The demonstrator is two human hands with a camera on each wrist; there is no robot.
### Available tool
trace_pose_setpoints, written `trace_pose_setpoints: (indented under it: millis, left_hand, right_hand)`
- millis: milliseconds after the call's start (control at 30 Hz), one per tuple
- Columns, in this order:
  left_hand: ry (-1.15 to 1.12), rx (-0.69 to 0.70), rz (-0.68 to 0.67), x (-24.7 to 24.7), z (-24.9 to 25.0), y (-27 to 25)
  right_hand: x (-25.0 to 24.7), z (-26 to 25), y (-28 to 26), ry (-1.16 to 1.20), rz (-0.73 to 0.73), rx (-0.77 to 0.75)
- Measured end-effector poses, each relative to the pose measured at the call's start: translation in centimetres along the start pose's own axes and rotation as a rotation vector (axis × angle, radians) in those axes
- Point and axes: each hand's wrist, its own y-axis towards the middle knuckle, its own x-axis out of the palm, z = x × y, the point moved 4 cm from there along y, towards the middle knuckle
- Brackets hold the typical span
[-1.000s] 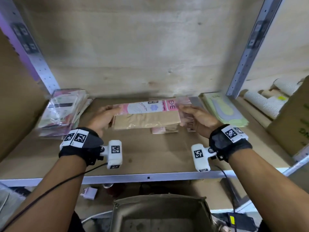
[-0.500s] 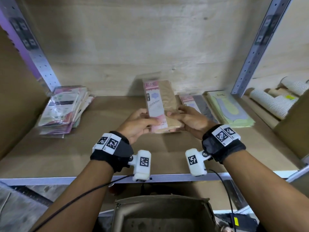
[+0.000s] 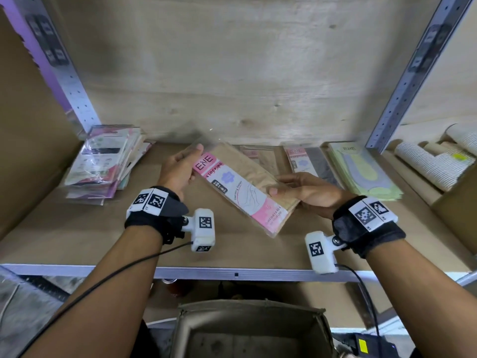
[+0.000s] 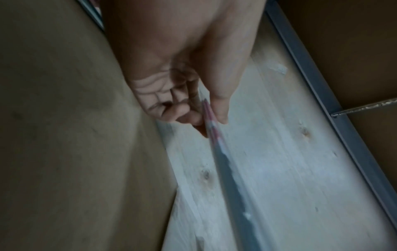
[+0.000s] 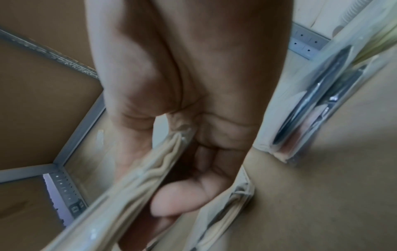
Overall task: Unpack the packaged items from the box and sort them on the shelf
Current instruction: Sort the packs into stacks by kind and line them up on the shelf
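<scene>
"ENE", "STOCKING" and "Variety Color" are being shown on the held beige stocking pack (image 3: 244, 188). "ENE" is also being displayed on the green pack (image 3: 366, 171) near the shelf's right back corner.

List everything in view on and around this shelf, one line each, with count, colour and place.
Pink-and-white ENE stocking packet with tan contents: one, held tilted above the wooden shelf board by both hands.
Tan stocking packet: at least one, flat at the back behind the held one.
Grey stocking packet with pink label: one, flat, right of centre.
Pale green ENE packets: a stack, count unclear, far right by the upright.
Mixed clear-wrapped packets: a leaning pile, far left.
Ribbed cream rolls: several, next bay to the right.
Open brown cardboard box: one, below the shelf edge.
Left hand: grips the packet's top corner.
Right hand: grips its right edge.
</scene>
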Motion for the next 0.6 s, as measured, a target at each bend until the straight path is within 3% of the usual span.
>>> trace_pose_setpoints:
  millis: [233,500,600]
  left_hand:
    - [0.117,0.09,0.018,-1.2,0.4,0.5]
    - [0.304,0.243,-0.086,-1.2,0.7,0.1]
    - [0.354,0.288,-0.063,-1.6,1.2,-0.1]
  right_hand:
    - [-1.4,-0.6,-0.5,-0.043,0.096,-0.003]
    - [-1.9,-0.9,-1.2,-0.052,0.069,-0.018]
    - [-2.2,-1.0,-1.7,-0.064,0.045,-0.009]
